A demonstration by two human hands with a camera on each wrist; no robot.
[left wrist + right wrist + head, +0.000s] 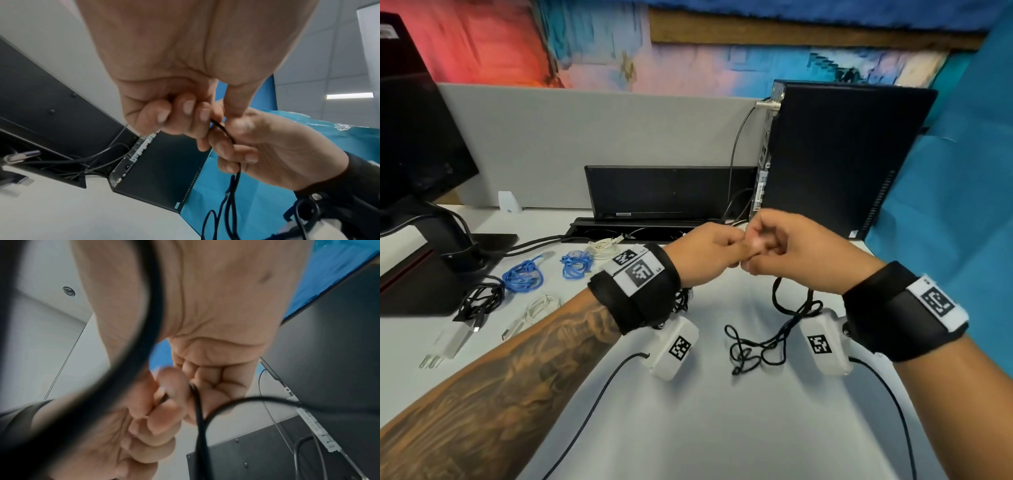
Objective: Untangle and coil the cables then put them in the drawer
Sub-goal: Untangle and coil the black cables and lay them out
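A thin black cable (777, 337) hangs from both hands and lies in tangled loops on the white desk (722, 428) below them. My left hand (710, 251) and right hand (779, 248) meet knuckle to knuckle above the desk, fingers curled. In the left wrist view the left hand (185, 116) pinches the black cable (224, 131), which then runs down through the curled right hand (251, 146). The right wrist view shows the black cable (198, 410) dropping from the right hand (205, 382). No drawer is in view.
Two blue cable bundles (524, 275) (575, 263), a white bundle (602, 246), a black cable bundle (481, 303), a white cable (532, 315) and a white charger (446, 344) lie at the left. A monitor stand (448, 260), a keyboard (671, 192) leaning on the partition, and a computer tower (839, 157) stand behind.
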